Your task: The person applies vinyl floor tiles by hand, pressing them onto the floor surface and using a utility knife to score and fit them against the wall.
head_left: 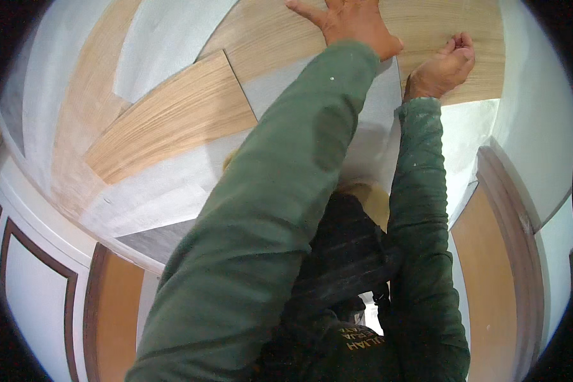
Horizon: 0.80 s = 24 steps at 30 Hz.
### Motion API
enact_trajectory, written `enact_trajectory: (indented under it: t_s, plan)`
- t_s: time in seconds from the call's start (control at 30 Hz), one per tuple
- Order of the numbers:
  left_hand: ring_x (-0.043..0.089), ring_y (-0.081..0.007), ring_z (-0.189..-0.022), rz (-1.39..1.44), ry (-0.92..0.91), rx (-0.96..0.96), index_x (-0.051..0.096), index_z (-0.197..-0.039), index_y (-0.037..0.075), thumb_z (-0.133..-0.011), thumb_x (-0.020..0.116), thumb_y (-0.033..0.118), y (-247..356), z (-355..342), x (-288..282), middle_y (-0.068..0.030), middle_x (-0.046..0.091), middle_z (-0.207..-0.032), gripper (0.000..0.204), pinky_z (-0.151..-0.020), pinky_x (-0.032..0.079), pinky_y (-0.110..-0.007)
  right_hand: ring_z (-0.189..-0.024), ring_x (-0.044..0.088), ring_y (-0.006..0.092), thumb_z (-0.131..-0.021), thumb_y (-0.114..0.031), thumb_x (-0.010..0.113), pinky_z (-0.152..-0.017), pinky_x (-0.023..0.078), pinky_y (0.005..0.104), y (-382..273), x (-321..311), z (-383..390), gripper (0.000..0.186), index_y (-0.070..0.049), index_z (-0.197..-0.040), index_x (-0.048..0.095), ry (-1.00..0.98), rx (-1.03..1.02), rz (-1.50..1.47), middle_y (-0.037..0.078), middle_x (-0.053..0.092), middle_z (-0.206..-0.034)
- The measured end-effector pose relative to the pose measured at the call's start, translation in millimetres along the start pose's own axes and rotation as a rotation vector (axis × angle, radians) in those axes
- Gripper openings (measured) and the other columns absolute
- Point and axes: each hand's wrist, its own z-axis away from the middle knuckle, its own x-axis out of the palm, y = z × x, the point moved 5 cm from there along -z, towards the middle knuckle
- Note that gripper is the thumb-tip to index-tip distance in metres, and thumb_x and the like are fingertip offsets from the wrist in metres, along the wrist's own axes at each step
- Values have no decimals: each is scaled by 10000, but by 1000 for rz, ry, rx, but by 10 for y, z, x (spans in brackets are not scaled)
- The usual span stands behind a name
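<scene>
My left hand (358, 27) is spread out at the top, pressed on a light wood-look floor plank (280, 32), with its fingertips cut off by the picture's edge. To its right, my right hand (440, 69) rests at the edge of the planks with its fingers curled in. Whether anything is inside those fingers is hidden. A loose wood-look plank (178, 114) lies at an angle left of my left arm, over pale grey underlay sheeting (156, 175). More of the sheeting shows between that plank and my hands.
A white wall (531, 102) rises on the right. Below it is a doorway with a brown frame (506, 197). At lower left are a white panel with brown trim (38, 299) and an orange-brown door (121, 293). My knees and dark clothing fill the lower middle.
</scene>
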Motion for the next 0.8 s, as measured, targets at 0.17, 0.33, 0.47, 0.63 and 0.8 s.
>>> enact_trajectory:
  t_s: [0.17, 0.33, 0.47, 0.63, 0.8]
  plan:
    - [-152, -395, -1458, 8, -116, -23, 88, -1556, 213, -680, 782, 453, 18, -52, -39, -114, -95, -1617, 1143, -1016, -10, -786, -1180, 507, 282, -1021, -297, 353, -1025, 425, 369, -257, -175, -320, 416, 48, -1205, 497, -4, -51, -64, 186, 515, -1233]
    - [-159, -401, -1455, -110, 155, 30, 86, -1555, 180, -690, 773, 459, 117, 10, 193, -117, -97, -1616, 1139, -1019, -21, -782, -1238, 471, 312, -1007, -199, 405, -1075, 394, 413, -39, -66, 19, 366, 65, -1254, 460, -21, -381, 328, 193, 484, -1281]
    - [-165, -400, -1454, -10, 37, 32, 72, -1556, 185, -697, 764, 487, 80, 60, 12, -119, -118, -1613, 1145, -1019, -18, -782, -1252, 459, 324, -993, -214, 431, -1094, 352, 429, -240, 224, 99, 414, 66, -1297, 452, -31, -356, 150, 223, 471, -1308]
    - [-170, -404, -1451, -79, 243, 82, 70, -1556, 213, -677, 764, 554, 68, -47, 317, -122, -143, -1608, 1171, -1008, 18, -794, -1150, 520, 328, -968, -197, 500, -1015, 407, 399, 18, -64, -31, 362, 37, -1245, 495, 24, 41, -181, 215, 512, -1276]
    - [-171, -413, -1448, -70, -64, -7, 84, -1554, 215, -637, 778, 592, 123, -99, 185, -126, -147, -1607, 1211, -984, 39, -812, -1276, 411, 424, -845, -183, 671, -1085, 322, 480, 240, -750, 538, 592, 33, -1344, 435, -232, 46, 299, 263, 387, -1427]
